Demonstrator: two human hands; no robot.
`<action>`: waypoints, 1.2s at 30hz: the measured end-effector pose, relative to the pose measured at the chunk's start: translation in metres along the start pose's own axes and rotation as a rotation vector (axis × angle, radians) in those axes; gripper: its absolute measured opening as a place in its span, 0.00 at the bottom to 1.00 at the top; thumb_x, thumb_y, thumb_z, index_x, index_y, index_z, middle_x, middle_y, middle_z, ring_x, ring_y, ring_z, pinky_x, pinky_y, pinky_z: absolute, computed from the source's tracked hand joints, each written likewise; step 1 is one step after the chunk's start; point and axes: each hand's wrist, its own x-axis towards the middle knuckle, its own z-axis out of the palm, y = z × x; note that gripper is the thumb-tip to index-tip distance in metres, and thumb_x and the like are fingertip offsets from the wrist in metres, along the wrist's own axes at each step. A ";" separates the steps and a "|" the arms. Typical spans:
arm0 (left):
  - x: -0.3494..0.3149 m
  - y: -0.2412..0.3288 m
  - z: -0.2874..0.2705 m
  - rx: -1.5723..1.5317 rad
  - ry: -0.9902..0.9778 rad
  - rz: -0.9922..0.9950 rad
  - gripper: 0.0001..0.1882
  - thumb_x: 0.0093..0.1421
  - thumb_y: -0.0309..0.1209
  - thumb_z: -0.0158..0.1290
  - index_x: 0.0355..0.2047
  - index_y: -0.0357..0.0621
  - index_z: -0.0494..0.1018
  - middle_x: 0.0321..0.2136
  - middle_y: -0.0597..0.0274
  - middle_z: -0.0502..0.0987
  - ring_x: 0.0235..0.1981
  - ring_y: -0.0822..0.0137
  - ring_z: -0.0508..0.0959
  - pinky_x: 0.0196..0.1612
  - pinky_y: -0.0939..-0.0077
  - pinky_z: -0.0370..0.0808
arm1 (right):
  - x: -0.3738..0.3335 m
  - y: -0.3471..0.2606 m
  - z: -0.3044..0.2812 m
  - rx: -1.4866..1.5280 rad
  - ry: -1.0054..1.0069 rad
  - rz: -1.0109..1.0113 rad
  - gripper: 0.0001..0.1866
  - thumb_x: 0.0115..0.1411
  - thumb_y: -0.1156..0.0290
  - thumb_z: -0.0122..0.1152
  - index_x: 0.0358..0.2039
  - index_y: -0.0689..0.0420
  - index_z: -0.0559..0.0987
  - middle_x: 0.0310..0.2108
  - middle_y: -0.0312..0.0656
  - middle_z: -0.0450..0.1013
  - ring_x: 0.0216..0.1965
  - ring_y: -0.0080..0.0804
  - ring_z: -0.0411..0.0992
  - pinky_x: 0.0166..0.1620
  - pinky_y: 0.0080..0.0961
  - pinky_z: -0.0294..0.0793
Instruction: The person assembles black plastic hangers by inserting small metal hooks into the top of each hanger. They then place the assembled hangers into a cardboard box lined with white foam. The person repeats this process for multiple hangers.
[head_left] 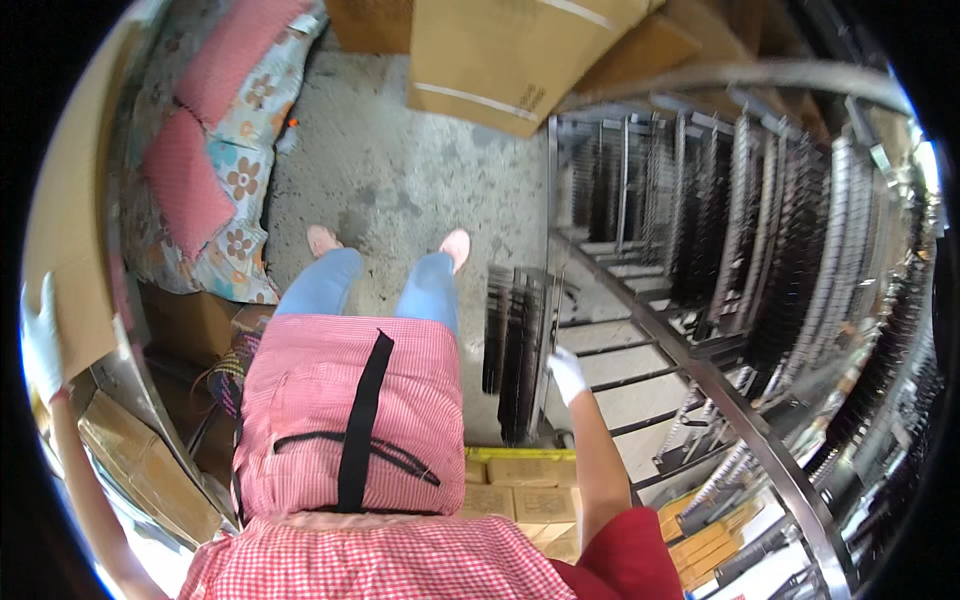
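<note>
My left hand (42, 345), in a white glove, lies at the far left against a large brown cardboard panel (75, 220), its fingers stretched out along it. My right hand (567, 375), also gloved in white, is closed at the side of a hanging bundle of dark, thin metal parts on a rod frame (520, 350). The bundle hangs beside my right leg, just left of the metal rack. Motion blur and the glove hide exactly where the fingers grip it.
A dark metal rack (690, 360) fills the right, hung with rows of black and silver parts (735, 215). Cardboard boxes (500, 65) stand ahead. Pink cushions (190, 180) lie on flowered fabric (245, 180) at left. Small cartons (515, 500) sit behind my right side; concrete floor (370, 150) lies between.
</note>
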 end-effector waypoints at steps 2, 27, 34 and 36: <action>-0.008 0.004 -0.009 -0.112 -0.009 -0.048 0.31 0.65 0.43 0.55 0.60 0.33 0.66 0.55 0.43 0.73 0.56 0.56 0.73 0.59 0.66 0.69 | -0.081 -0.070 -0.003 -0.029 -0.056 -0.073 0.07 0.59 0.70 0.59 0.35 0.60 0.79 0.27 0.28 0.70 0.29 0.17 0.64 0.33 0.22 0.66; 0.185 -0.052 -0.366 -1.939 -0.005 0.400 0.14 0.70 0.39 0.44 0.34 0.43 0.72 0.23 0.64 0.72 0.20 0.71 0.67 0.29 0.76 0.70 | -0.554 -0.770 0.537 -0.904 0.166 -3.244 0.25 0.49 0.69 0.68 0.50 0.51 0.77 0.41 0.39 0.73 0.42 0.35 0.73 0.42 0.34 0.73; 0.174 -0.174 -0.357 -1.784 0.536 0.194 0.21 0.70 0.42 0.40 0.26 0.43 0.71 0.13 0.70 0.57 0.20 0.68 0.62 0.30 0.74 0.64 | -0.580 -0.838 0.729 -0.411 -1.711 -1.489 0.45 0.66 0.37 0.47 0.67 0.66 0.57 0.67 0.53 0.58 0.65 0.44 0.62 0.68 0.38 0.57; 0.180 -0.183 -0.346 -1.685 0.697 0.063 0.23 0.70 0.43 0.38 0.22 0.45 0.70 0.11 0.72 0.55 0.19 0.70 0.60 0.30 0.77 0.62 | -0.594 -0.842 0.770 -0.252 -1.920 -0.911 0.41 0.71 0.42 0.38 0.66 0.68 0.57 0.67 0.56 0.58 0.65 0.48 0.61 0.70 0.42 0.56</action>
